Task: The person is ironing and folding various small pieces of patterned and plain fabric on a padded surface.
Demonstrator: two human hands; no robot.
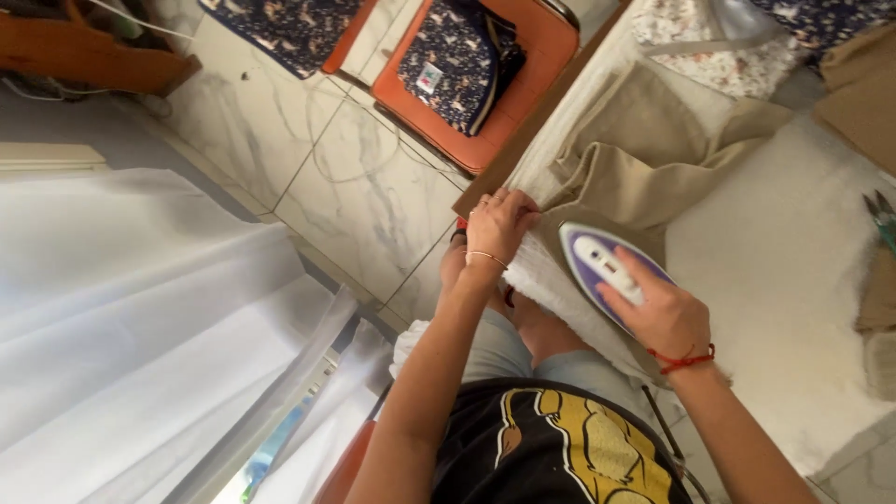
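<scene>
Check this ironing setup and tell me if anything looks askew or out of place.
Nothing is spilled or damaged. The beige cloth lies bunched in folds, not flat, ahead of the purple-and-white iron. The right hand grips the iron; the left hand pins the cloth at the board's edge. Scissors lie on the white pad.

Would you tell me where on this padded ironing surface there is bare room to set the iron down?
The widest free patch is the white padded cover, between the beige fabric and the scissors at the far edge. It is crowded at the near edge: the right hand grips the iron there, and the left hand presses the fabric's edge.
</scene>
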